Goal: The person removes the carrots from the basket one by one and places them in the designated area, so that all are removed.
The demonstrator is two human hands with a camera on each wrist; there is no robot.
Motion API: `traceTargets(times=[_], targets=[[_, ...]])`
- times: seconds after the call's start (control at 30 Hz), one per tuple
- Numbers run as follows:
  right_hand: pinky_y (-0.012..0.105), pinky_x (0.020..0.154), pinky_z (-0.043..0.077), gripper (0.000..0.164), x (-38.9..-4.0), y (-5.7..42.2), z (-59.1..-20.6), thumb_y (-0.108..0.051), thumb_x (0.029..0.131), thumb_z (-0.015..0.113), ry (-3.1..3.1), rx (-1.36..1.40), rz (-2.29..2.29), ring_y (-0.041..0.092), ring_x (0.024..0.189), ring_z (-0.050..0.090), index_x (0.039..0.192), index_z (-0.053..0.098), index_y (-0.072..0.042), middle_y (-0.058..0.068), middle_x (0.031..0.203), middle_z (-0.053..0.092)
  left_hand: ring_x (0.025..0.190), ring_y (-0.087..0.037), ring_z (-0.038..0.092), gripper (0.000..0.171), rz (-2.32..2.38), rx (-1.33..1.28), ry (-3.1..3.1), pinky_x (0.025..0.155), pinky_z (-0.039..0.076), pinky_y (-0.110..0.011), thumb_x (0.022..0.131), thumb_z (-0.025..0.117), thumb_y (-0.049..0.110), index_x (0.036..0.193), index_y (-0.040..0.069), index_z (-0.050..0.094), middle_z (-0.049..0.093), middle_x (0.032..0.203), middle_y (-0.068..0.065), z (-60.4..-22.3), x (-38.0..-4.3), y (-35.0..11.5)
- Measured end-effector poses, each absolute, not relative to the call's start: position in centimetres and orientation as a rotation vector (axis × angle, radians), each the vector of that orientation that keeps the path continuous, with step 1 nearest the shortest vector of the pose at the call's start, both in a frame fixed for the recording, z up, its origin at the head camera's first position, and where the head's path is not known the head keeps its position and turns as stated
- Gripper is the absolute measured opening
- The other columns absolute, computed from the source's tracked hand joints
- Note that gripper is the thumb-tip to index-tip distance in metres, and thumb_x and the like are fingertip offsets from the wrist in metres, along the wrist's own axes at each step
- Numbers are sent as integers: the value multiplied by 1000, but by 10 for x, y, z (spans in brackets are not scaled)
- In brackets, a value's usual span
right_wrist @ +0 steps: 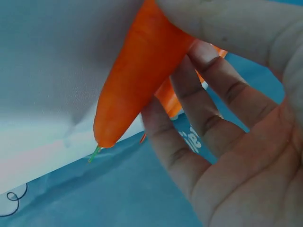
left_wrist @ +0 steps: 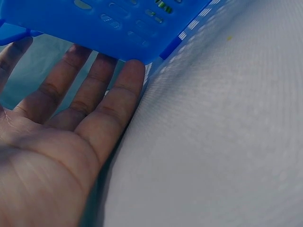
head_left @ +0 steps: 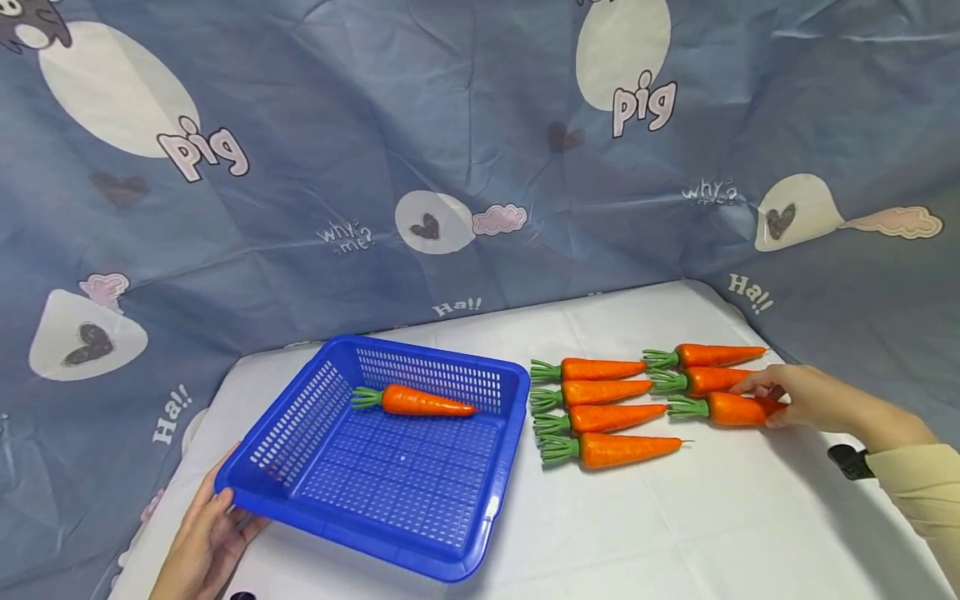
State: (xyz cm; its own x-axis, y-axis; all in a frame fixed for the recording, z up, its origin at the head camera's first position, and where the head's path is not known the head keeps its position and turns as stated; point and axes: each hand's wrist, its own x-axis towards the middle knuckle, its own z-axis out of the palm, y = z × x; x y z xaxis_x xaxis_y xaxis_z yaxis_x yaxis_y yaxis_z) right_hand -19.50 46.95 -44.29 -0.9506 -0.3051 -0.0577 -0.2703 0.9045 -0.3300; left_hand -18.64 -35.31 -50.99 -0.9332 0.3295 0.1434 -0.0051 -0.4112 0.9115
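My right hand [head_left: 806, 400] pinches the nearest carrot [head_left: 731, 409] of the right-hand group near its tapered end. In the right wrist view, the thumb lies on one side of this orange carrot [right_wrist: 137, 71] and the fingers on the other. Two more carrots lie just behind it. At the near left corner of a blue plastic basket [head_left: 352, 533], my left hand [head_left: 202, 533] touches the rim. Fairly straight fingers [left_wrist: 113, 109] meet the basket's outer side in the left wrist view. One carrot [head_left: 423, 402] with a green top lies inside the basket.
Several carrots [head_left: 626, 450] lie in a stacked row right of the basket, green tops to the left. A white cloth [head_left: 600, 533] covers the table. Behind rises a blue-grey patterned curtain [head_left: 480, 150], which also runs along both sides.
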Motion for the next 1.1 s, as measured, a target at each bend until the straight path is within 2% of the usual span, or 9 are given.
traceTargets(times=[0.2,0.53,0.7,0.9,1.1], targets=[[25,72,46,40,-197,464,-447,-2,73,95,3002,-519,-518,-1,82,48,109,80,-8,-11,91,56,127,-14,71,56,2452,427,1571,98,63,-37,117,22,9,162,35,43,66,149,7,-511,-187,-353],[25,72,46,38,-204,452,-448,1,74,93,2981,-543,-558,0,82,48,107,76,-6,-9,91,56,125,-13,71,56,2449,393,1623,96,63,-36,117,24,9,162,36,44,67,148,9,-510,-186,-353],[27,74,51,38,-204,450,-447,2,75,93,2975,-519,-581,2,85,52,105,73,-9,-7,93,58,126,-13,71,56,2443,406,1627,96,63,-36,117,24,9,163,36,42,66,149,8,-510,-186,-352],[28,77,52,36,-206,446,-445,-3,77,93,2962,-469,-571,3,87,54,105,72,-12,-7,90,53,129,-14,70,57,2441,453,1578,98,62,-36,117,21,8,165,34,40,65,152,6,-509,-186,-352],[31,82,59,36,-207,444,-442,-6,78,93,2939,-461,-585,16,95,68,108,73,-11,-5,100,67,130,-15,70,58,2444,486,1526,99,62,-37,117,19,7,165,33,39,64,153,5,-509,-186,-352]])
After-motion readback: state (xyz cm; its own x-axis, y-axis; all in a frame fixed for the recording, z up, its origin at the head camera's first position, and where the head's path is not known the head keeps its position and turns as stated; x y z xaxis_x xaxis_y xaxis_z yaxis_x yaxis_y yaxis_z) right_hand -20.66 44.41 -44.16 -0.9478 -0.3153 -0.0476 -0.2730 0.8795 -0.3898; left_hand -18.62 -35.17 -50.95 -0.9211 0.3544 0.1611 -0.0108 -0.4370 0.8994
